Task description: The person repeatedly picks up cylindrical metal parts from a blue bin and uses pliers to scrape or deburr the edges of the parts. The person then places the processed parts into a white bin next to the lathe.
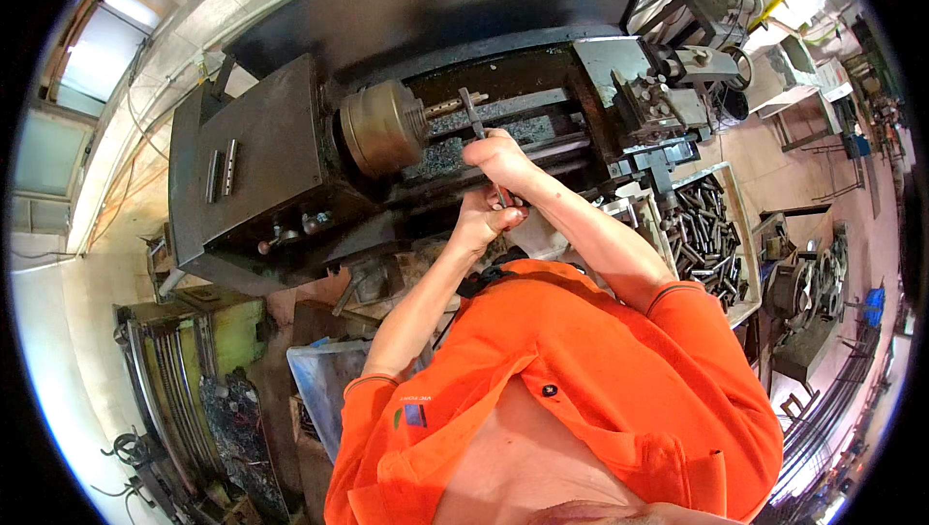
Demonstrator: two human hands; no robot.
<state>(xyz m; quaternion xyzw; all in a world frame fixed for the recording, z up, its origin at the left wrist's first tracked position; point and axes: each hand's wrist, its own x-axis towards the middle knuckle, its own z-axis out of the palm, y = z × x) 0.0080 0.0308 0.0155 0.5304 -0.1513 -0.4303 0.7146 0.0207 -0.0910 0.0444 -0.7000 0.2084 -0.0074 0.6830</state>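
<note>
Head view: the grey T-shaped metal tool point(473, 115), grasped by the right hand point(502, 159), is best held clear of the brass-coloured cylindrical chuck point(382, 128); the left hand's point(480, 222) grip cannot be told.

"What've you got?"
"Metal tool point(471, 111) in my R hand point(501, 159), top end nr the rod point(445, 107) sticking out of the lathe chuck point(382, 128)."
"Other one?"
"My L hand point(487, 222) is curled just below; grip part-hidden."
"Nearby?"
"Crate point(743, 240) w/ metal pcs point(702, 244) on my R, chips point(435, 157) below the rod."
</note>
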